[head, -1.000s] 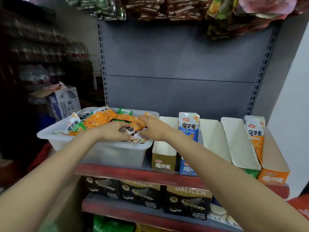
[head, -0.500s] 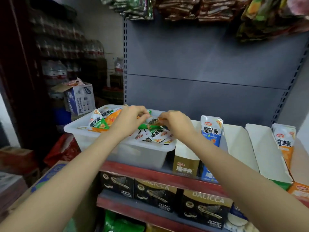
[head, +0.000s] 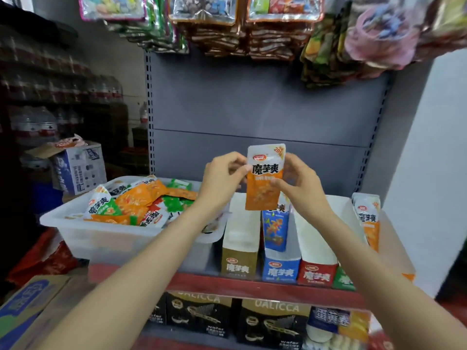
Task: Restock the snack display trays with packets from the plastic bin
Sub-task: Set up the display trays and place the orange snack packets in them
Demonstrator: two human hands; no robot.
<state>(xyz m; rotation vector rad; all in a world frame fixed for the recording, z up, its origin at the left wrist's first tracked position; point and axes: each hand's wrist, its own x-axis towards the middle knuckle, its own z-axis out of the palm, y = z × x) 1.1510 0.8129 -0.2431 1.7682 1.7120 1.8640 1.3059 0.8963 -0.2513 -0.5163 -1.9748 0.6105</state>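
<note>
Both hands hold one orange-and-white snack packet point(head: 264, 178) upright in front of the grey shelf back, above the display trays. My left hand point(head: 222, 175) pinches its left edge; my right hand point(head: 297, 180) grips its right side. The translucent plastic bin point(head: 106, 238) sits on the red shelf at left, full of orange, green and white packets point(head: 136, 203). To its right stand the cardboard display trays: a brown one point(head: 238, 258), a blue one point(head: 280, 269) with a blue packet point(head: 274, 228), a red one point(head: 317, 274), and an orange tray at far right holding orange packets point(head: 367, 218).
Hanging snack bags point(head: 242, 24) crowd the top of the shelf unit. Black wafer boxes point(head: 202, 317) fill the shelf below. A cardboard carton point(head: 78, 165) stands behind the bin at left; another box point(head: 27, 306) lies at lower left. A white wall point(head: 429, 173) bounds the right.
Both hands have risen out of the bin with an orange packet and moved right, above the trays. The camera has tilted up and shifted.
</note>
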